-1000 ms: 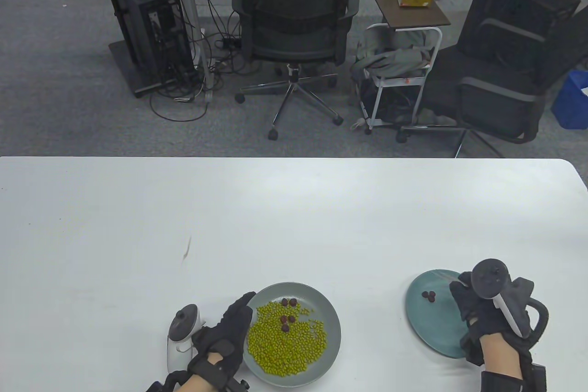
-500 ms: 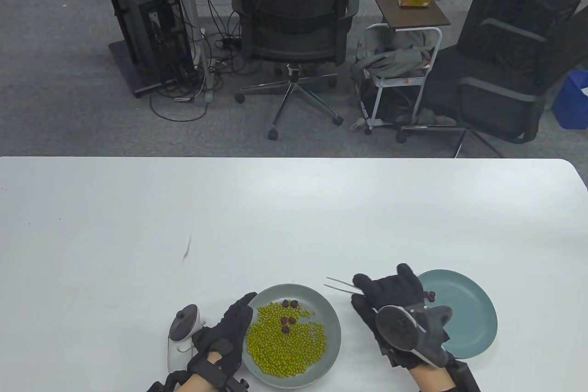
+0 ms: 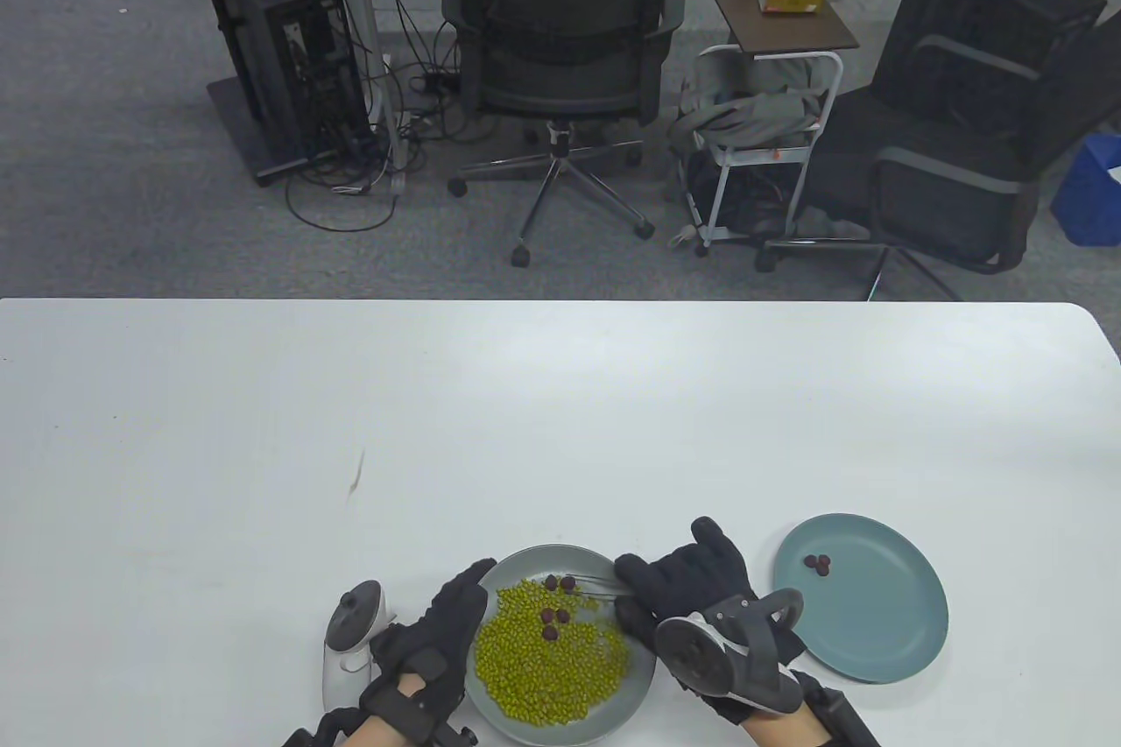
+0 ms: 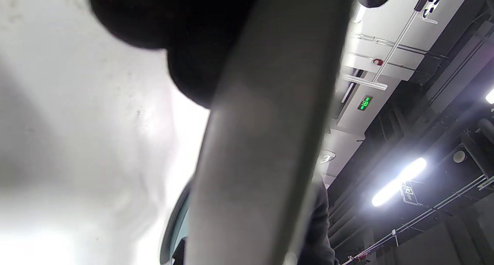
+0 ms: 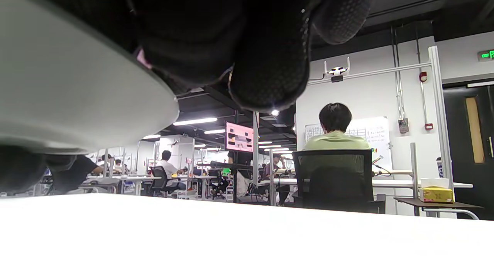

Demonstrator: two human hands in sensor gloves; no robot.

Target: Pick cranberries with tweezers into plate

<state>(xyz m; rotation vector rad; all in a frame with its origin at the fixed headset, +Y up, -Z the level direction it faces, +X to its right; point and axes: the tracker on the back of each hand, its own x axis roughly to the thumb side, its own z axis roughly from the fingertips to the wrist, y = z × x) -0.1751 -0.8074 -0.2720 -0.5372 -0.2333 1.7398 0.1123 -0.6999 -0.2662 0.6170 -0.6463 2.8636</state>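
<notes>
A grey plate (image 3: 635, 659) near the table's front edge holds a heap of green beans (image 3: 547, 651) with several dark red cranberries (image 3: 553, 614) on top. My right hand (image 3: 679, 585) grips thin metal tweezers (image 3: 600, 582) whose tips reach over the cranberries at the plate's far side. My left hand (image 3: 442, 633) rests against the grey plate's left rim (image 4: 247, 149). A teal plate (image 3: 884, 633) to the right holds two cranberries (image 3: 819, 563). The wrist views show only glove and the plate rim (image 5: 77, 103) up close.
The white table (image 3: 560, 414) stretches wide behind the plates. A small dark mark (image 3: 356, 475) lies on it to the left. Office chairs and a cart stand on the floor beyond the far edge.
My right hand has moved left from the teal plate to the grey plate, carrying the tweezers over the beans. The grey plate has shifted slightly. My left hand has stayed at the rim.
</notes>
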